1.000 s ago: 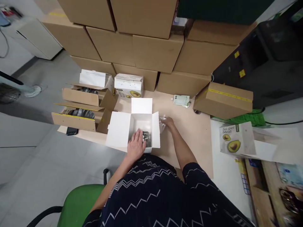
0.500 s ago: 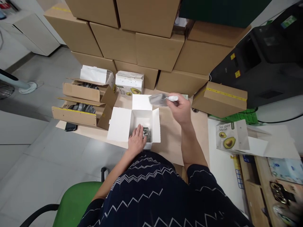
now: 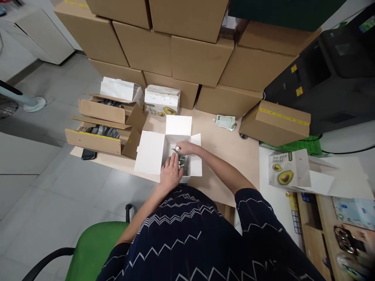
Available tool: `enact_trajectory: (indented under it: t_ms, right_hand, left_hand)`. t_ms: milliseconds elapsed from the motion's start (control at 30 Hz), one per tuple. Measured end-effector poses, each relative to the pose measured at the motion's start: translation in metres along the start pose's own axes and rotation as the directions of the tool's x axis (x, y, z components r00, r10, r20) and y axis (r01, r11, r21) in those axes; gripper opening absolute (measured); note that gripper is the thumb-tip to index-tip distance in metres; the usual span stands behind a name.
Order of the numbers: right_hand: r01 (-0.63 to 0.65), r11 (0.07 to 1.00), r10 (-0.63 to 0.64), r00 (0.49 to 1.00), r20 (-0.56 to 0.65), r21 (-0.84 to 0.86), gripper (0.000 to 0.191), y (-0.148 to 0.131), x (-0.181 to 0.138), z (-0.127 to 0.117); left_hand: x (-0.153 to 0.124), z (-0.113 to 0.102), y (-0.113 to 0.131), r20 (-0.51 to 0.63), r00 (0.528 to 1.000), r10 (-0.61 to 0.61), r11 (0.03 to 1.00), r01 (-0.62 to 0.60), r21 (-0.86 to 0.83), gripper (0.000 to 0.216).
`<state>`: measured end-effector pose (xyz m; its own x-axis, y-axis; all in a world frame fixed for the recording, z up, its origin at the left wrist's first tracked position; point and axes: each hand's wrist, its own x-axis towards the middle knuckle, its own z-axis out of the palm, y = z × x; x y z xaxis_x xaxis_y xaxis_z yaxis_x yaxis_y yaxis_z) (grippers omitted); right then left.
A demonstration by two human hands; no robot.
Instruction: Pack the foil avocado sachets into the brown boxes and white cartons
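Note:
A white carton (image 3: pixel 150 152) stands with its flaps spread on the table in front of me. Inside it, toward the near side, lie several spouted pouches (image 3: pixel 183 160). My left hand (image 3: pixel 170 171) reaches over the near left wall, its fingers stretched out against the pouches. My right hand (image 3: pixel 186 148) is inside the carton from the right, closed around a spouted pouch whose white cap (image 3: pixel 177 148) shows by the fingers. Most of that pouch is hidden by the hands and the carton. Another spouted pouch (image 3: pixel 225 122) lies flat on the table, back right.
Two open brown boxes (image 3: pixel 99 141) with dark pouches stand left, near a phone (image 3: pixel 88 154). A white avocado-print box (image 3: pixel 163 102) sits behind the carton. Stacked brown cartons (image 3: pixel 202 58) wall off the back. A brown box (image 3: pixel 275 123) and black printer (image 3: pixel 331 82) stand right.
My right hand has moved down and left from above the table into the carton, carrying the pouch. My left hand stays in place. The pouch on the table is now uncovered.

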<state>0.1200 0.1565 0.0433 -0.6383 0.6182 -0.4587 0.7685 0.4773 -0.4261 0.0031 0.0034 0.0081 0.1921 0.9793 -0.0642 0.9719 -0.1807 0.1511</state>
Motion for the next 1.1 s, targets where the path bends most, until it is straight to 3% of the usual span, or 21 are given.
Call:
enact_trajectory:
  t_ms: [133,300,533,800,900,1000,1100]
  right_hand:
    - [0.051,0.996,-0.041,0.992,0.123,-0.077,0.026,-0.002,0.004,0.001]
    - [0.082,0.997,-0.082,0.996,0.033,0.009,0.032,0.002,0.004,0.001]
    - [0.116,0.993,-0.110,0.979,0.171,-0.027,0.028,-0.003,0.004,0.000]
    - [0.199,0.979,-0.184,0.962,0.201,-0.054,0.024,-0.002,0.004,0.001]
    - [0.173,0.984,-0.162,0.966,0.202,-0.038,0.022,-0.003,0.001,0.000]
    - [0.140,0.982,-0.154,0.982,0.112,0.123,0.025,0.000,-0.010,-0.009]
    - [0.210,0.848,-0.137,0.974,-0.182,0.486,0.029,0.022,-0.026,-0.024]
  left_hand:
    - [0.001,-0.001,0.000,-0.011,1.000,-0.001,1.000,0.001,0.007,0.068]
    - [0.001,-0.001,0.000,-0.012,1.000,-0.007,1.000,0.007,0.012,0.068]
    - [0.003,0.000,0.000,-0.023,1.000,0.010,1.000,-0.010,0.003,0.070]
    - [0.009,0.004,0.000,0.000,1.000,0.028,0.999,-0.028,0.039,0.066]
    - [0.011,0.005,-0.001,0.023,0.999,0.042,0.998,-0.043,0.045,0.065]
    - [0.012,0.004,-0.001,0.031,0.998,0.045,0.998,-0.047,0.048,0.066]
    - [0.011,0.004,-0.001,0.037,0.998,0.049,0.997,-0.051,0.055,0.065]
